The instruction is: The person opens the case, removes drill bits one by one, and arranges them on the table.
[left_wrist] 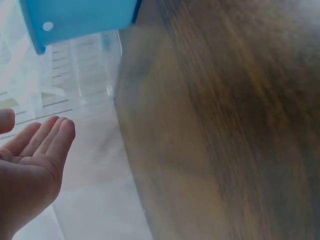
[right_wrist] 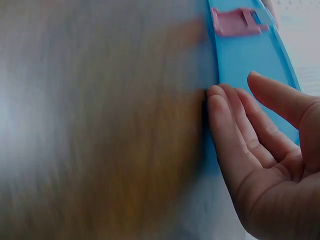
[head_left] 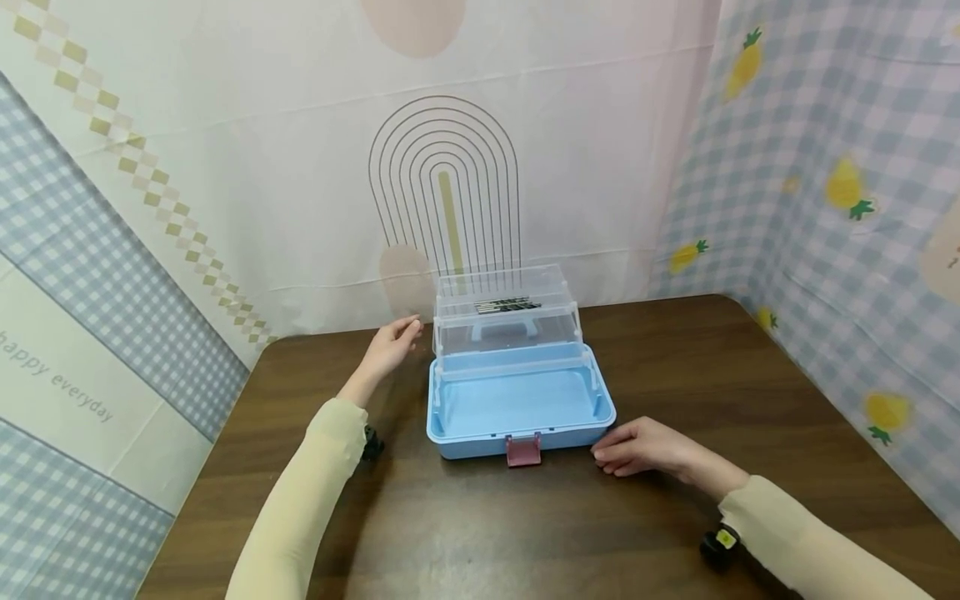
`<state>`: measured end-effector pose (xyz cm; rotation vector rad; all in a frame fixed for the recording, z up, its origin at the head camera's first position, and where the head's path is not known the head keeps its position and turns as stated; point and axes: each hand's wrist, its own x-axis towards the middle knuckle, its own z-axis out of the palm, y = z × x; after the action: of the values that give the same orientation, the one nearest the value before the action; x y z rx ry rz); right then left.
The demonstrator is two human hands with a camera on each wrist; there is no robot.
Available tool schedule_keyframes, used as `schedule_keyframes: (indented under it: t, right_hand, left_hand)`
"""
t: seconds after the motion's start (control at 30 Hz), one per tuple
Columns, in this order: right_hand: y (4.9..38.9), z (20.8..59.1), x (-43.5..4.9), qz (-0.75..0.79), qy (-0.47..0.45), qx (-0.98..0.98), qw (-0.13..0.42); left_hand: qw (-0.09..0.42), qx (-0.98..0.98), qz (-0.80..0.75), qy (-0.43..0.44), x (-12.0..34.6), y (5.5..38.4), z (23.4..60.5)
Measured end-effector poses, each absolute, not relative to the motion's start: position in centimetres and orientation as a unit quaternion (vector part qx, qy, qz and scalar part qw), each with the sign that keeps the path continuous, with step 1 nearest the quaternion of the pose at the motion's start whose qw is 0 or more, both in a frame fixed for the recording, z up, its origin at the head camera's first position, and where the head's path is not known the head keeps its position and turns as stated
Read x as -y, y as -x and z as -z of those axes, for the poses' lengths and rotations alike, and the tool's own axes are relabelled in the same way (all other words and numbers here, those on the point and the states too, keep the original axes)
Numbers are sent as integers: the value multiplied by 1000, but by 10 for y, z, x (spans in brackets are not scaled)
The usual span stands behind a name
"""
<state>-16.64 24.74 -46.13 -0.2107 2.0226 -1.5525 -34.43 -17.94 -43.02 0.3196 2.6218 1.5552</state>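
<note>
A light blue storage box [head_left: 517, 404] stands open on the table, its clear tiered trays [head_left: 506, 321] raised at the back. Several slim dark and silver sticks, resembling drill bits [head_left: 507, 305], lie in an upper tray. Beside the trays, my left hand [head_left: 386, 350] is raised with thumb apart from the fingers and nothing held. My right hand [head_left: 648, 446] is at the box's front right corner. In the right wrist view its fingers [right_wrist: 225, 120] are nearly straight, tips right at the blue wall, thumb apart. A pink latch [head_left: 523, 451] hangs on the front.
The box sits on a dark wooden table [head_left: 480, 533]. A printed cloth [head_left: 300, 167] hangs behind the table's back edge, and a checked cloth with pineapples [head_left: 825, 275] hangs on the right side.
</note>
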Motion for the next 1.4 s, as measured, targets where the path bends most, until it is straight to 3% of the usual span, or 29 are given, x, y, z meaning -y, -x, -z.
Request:
schedule_keyframes:
  t: [0.57,1.4]
  right_hand:
    - [198,422,-305,534,34,-817,214]
    - [258,359,-327,492,30,-863,113]
  left_hand:
    - [17,-862,-488,-139,179,302,417]
    - [99,-888,-352,-277,178,241,433]
